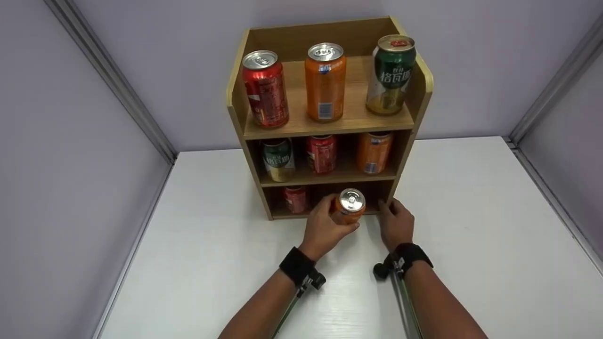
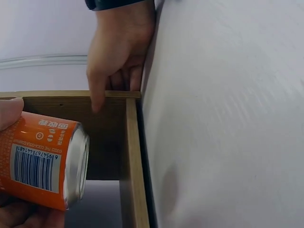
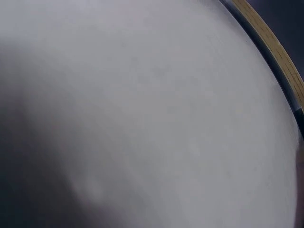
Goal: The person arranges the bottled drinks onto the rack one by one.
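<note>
My left hand (image 1: 324, 230) grips an orange soda can (image 1: 351, 207) in front of the bottom level of a small wooden shelf (image 1: 330, 130). In the left wrist view the can (image 2: 35, 159) lies tilted, its barcode and silver end showing. At the shelf's lower right corner, my right hand (image 1: 398, 225) holds the side panel. The left wrist view shows that hand (image 2: 121, 52) with its thumb over the panel's edge on the inner face and its other fingers outside. A red can (image 1: 296, 199) stands on the bottom level, left of the held can.
On the top level stand a red can (image 1: 266, 94), an orange can (image 1: 325, 84) and a green-and-gold can (image 1: 392, 77). The middle level holds a green can (image 1: 279, 160), a red can (image 1: 321, 154) and an orange can (image 1: 375, 153). A white table (image 1: 212, 282) extends around, with pale walls behind.
</note>
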Tool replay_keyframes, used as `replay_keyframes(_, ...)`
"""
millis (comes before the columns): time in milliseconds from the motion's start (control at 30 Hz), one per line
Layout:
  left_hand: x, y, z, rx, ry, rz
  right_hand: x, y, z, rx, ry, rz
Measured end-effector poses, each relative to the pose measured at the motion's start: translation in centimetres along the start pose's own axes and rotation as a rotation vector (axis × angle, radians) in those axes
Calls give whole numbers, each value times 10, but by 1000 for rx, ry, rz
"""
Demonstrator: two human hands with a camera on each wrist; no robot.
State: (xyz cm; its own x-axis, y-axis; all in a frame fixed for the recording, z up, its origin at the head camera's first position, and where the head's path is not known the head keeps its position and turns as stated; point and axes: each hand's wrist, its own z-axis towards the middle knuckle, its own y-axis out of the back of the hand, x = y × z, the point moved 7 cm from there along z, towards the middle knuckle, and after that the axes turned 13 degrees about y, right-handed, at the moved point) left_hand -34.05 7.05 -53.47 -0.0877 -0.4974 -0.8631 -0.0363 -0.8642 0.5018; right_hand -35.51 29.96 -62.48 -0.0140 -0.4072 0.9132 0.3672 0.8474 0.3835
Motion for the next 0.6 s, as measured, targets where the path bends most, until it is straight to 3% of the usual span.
replay_keyframes(333,11,-17,14,-33,78,-51,1,1,1,-7,8,-3)
replay_keyframes(600,16,-26,23,-99,77,-41,-2,0,0,-2,-8,10)
